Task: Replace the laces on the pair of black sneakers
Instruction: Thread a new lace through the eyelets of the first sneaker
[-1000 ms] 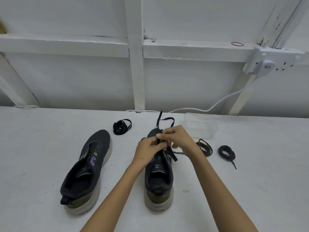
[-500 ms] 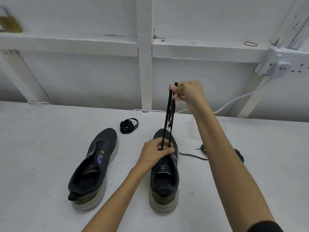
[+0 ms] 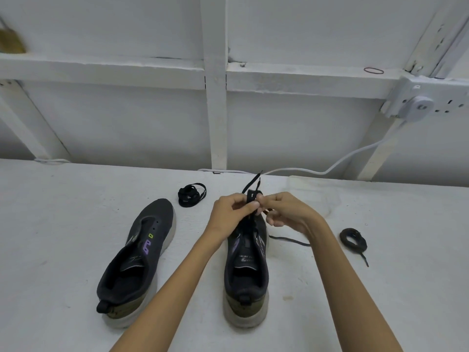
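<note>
Right sneaker (image 3: 245,283) stands near desk (image 3: 50,224) front edge, centre; left sneaker (image 3: 137,260) unlaced beside it. Over its toe, left hand (image 3: 232,214) and right hand (image 3: 284,212) both pinch black lace (image 3: 251,195). Coiled lace (image 3: 191,195) toward back edge.

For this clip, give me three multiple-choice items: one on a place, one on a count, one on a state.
1. Where does the coiled lace nearest the unlaced sneaker lie?
A. beyond its toe
B. inside it
C. behind its heel

2. How many sneakers are on the table?
A. one
B. two
C. three

3. What are both hands doing?
A. resting flat
B. pinching a lace
C. lifting a sneaker

Answers:
1 A: the coiled lace lies past the toe of the unlaced sneaker.
2 B: that one, plus the sneaker being laced.
3 B: left hand and right hand pinch the black lace.
</note>
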`<action>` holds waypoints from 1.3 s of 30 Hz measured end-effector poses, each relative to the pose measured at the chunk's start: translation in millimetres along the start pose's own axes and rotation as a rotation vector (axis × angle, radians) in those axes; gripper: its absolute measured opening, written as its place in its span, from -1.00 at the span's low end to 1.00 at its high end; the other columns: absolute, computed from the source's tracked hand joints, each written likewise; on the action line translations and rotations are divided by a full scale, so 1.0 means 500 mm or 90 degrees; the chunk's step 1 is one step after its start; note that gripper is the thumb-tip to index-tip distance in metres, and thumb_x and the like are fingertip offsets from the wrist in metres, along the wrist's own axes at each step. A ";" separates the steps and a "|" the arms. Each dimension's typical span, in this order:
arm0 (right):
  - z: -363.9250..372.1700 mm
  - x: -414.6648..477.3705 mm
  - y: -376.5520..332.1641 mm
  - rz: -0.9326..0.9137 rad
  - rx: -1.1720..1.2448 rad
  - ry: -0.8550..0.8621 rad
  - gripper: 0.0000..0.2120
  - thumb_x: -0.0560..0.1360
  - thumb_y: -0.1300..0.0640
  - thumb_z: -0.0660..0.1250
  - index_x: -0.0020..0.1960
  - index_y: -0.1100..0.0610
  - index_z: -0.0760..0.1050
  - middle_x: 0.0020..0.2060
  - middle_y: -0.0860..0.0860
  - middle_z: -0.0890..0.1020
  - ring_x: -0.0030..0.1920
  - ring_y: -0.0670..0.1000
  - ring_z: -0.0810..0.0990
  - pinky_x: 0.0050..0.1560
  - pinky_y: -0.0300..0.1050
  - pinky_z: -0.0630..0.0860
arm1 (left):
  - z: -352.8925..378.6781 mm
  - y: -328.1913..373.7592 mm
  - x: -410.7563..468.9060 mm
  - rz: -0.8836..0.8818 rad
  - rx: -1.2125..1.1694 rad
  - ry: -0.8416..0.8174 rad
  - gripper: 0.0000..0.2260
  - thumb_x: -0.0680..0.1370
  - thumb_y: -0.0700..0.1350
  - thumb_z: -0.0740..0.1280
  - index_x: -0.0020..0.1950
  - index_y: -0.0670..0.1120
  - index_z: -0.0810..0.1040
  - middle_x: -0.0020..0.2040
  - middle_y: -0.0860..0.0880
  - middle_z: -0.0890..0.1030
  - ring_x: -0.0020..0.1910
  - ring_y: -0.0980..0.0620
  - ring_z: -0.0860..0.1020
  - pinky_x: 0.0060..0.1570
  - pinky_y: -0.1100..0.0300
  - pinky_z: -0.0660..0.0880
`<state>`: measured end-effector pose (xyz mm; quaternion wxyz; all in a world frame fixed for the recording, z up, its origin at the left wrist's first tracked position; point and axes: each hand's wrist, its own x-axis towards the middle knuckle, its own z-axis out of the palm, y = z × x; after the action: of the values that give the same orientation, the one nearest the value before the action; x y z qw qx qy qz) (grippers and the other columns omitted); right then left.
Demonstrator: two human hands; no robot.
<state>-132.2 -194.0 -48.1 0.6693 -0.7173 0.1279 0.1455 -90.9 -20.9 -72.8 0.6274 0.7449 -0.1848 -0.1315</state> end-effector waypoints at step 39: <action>0.097 -0.026 -0.025 -0.157 0.141 0.093 -0.86 0.57 0.23 0.34 -0.14 0.27 0.57 -0.44 0.12 0.52 -0.46 0.03 0.43 -0.34 -0.25 0.47 | 0.010 -0.060 -0.068 0.022 0.069 -0.026 -0.69 0.32 0.15 0.50 -0.04 0.22 0.45 -0.04 0.14 0.58 0.07 0.03 0.53 0.06 0.18 0.49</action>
<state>-141.4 -144.9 -34.7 0.7460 -0.6580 0.1026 -0.0056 -120.4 -6.1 -104.2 0.5845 0.7718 -0.2168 -0.1255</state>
